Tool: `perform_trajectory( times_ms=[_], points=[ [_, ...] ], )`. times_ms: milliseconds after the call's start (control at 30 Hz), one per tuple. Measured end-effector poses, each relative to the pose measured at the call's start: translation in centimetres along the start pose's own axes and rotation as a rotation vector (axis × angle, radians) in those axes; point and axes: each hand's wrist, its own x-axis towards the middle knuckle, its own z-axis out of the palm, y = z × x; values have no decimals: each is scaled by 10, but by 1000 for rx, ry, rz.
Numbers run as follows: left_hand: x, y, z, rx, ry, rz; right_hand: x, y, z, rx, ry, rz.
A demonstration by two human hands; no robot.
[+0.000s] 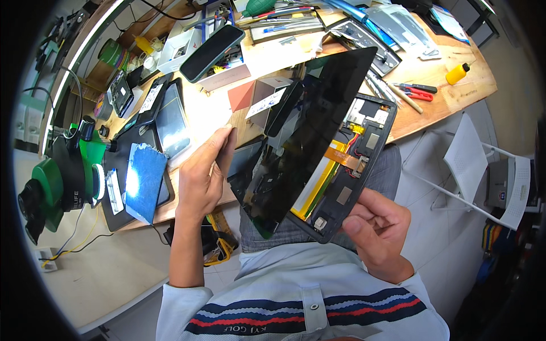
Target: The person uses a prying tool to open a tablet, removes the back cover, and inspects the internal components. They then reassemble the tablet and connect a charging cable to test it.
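"Tablet [318, 170], opened up: where is it, and what lies to its left?"

"It is held tilted above the person's lap, at the near edge of the pale wooden workbench [475, 85]. Far left stands a green and black device [48, 184], all rounded housings and stubby knobs. Next comes a flat blue sheet [145, 182], rectangular but for a ragged upper edge, with white glare on its surface."

"And the left hand [202, 176]?"

"Raised beside the left corner of the display panel [301, 142], fingers extended and drawn close to one another. Whether skin meets glass cannot be told from this angle."

"How does the panel look?"

"A thin, rigid rectangle, black and mirror-glossy, full of reflections. It slants over the back shell [352, 184] and hides part of it."

"The shell, then?"

"Dark and shallow like a tray, with rounded corners. Inside show a flat silvery battery [310, 190] edged in yellow and a smooth, copper-coloured ribbon cable [340, 158]."

"The right hand [378, 233]?"

"Clamped on the shell's lower right edge between thumb and fingers, well apart from the left."

"Farther right?"

"A red-handled tool [419, 95] on the bench, a squat yellow bottle [456, 74] with a black cap, and beyond, a pale chair [466, 148] of flat panels on thin tubing."
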Motion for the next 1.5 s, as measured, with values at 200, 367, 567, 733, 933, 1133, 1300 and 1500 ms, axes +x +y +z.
perform_trajectory(
  times_ms=[200, 367, 567, 733, 933, 1133, 1300, 1500],
  points=[
    [1, 0, 1, 7, 39, 30, -1, -1, 3, 40, 30, 19],
    [2, 2, -1, 66, 45, 40, -1, 0, 1, 55, 12, -1],
    [3, -1, 1, 112, 96, 67, -5, 2, -3, 14, 49, 27],
    [3, -2, 4, 145, 122, 105, -9, 7, -11, -15, 102, 91],
    [1, 5, 6, 190, 104, 134, -13, 11, -17, -2, 127, 143],
    [0, 2, 9, 152, 106, 121, -14, 13, -16, 28, 129, 142],
    [-1, -4, 10, 150, 113, 122, -11, 15, -18, 61, 82, 117],
    [-4, -6, 10, 127, 110, 110, -10, 17, -17, 74, 65, 111]
  ],
)
